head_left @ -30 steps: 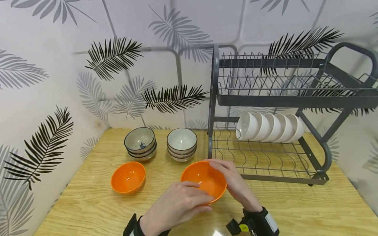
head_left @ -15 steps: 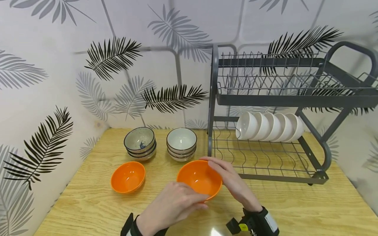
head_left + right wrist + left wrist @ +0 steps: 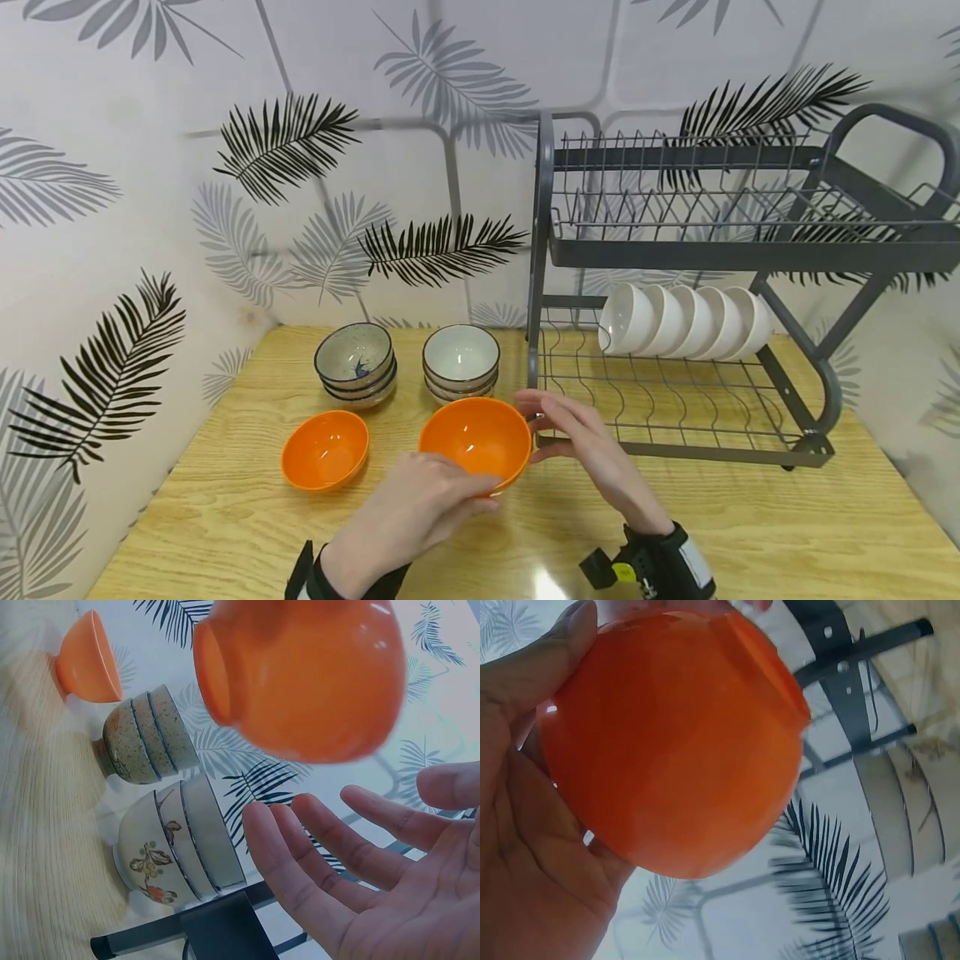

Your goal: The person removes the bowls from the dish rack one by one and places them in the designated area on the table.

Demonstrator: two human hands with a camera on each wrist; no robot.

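Note:
My left hand (image 3: 416, 508) grips an orange bowl (image 3: 480, 442) by its near rim and holds it above the table. In the left wrist view the thumb lies along the rim and the bowl's orange underside (image 3: 675, 750) faces the camera. Just right of the bowl is my right hand (image 3: 581, 446), its fingers loosely spread; the right wrist view shows a gap between them and the bowl. A second orange bowl (image 3: 326, 451) sits on the table at the left. Behind stand a stack of speckled, blue-rimmed bowls (image 3: 356, 367) and a stack of white, brown-rimmed bowls (image 3: 461, 360).
A dark grey two-tier dish rack (image 3: 701, 454) takes up the right side of the wooden table (image 3: 225, 542). Several white bowls (image 3: 686, 323) lean in a row on its lower tier. The wall (image 3: 420, 167) with leaf prints rises behind.
My left hand has carried the orange bowl to the left and slightly up. The right hand, earlier touching the bowl's right rim, has come off it.

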